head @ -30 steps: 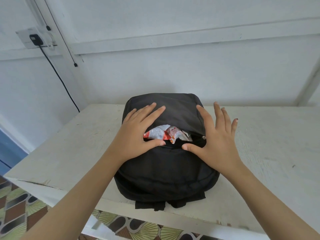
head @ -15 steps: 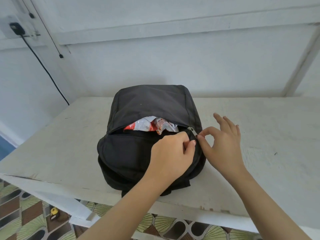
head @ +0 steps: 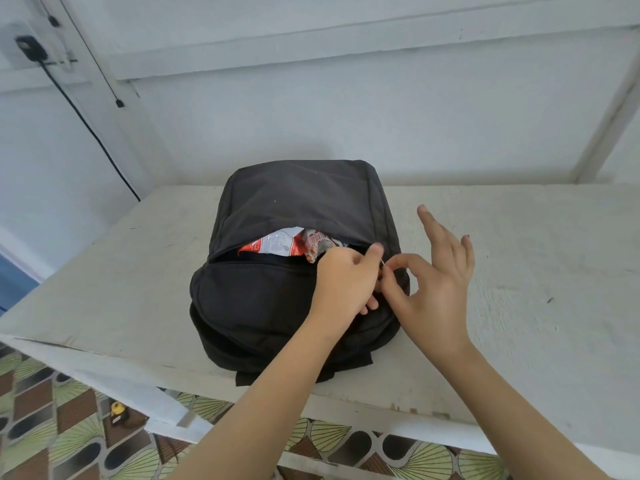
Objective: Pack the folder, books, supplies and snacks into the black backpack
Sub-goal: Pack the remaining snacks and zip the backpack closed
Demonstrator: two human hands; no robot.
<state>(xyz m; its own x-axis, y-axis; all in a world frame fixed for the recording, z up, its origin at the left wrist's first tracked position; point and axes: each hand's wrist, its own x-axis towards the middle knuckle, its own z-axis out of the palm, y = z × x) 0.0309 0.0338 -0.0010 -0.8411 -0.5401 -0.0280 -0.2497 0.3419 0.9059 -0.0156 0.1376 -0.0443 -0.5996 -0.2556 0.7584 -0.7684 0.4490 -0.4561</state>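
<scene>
No legible txt; print on snack pkt [head: 277, 245] too small, blurred

A second ago both hands lay spread flat on the black backpack [head: 294, 202], either side of its opening. Now they meet at the opening's right end: the left hand [head: 343, 285] curls against the fabric while the right hand [head: 436, 292] pinches the zipper pull [head: 382, 264].

counter [head: 519, 271]: white, scuffed, stood against white wall [head: 346, 126] | black plug [head: 29, 50] top left, cable [head: 93, 133] ran down behind counter | patterned floor tiles [head: 52, 441] below | small yellow item [head: 117, 408] on floor
</scene>
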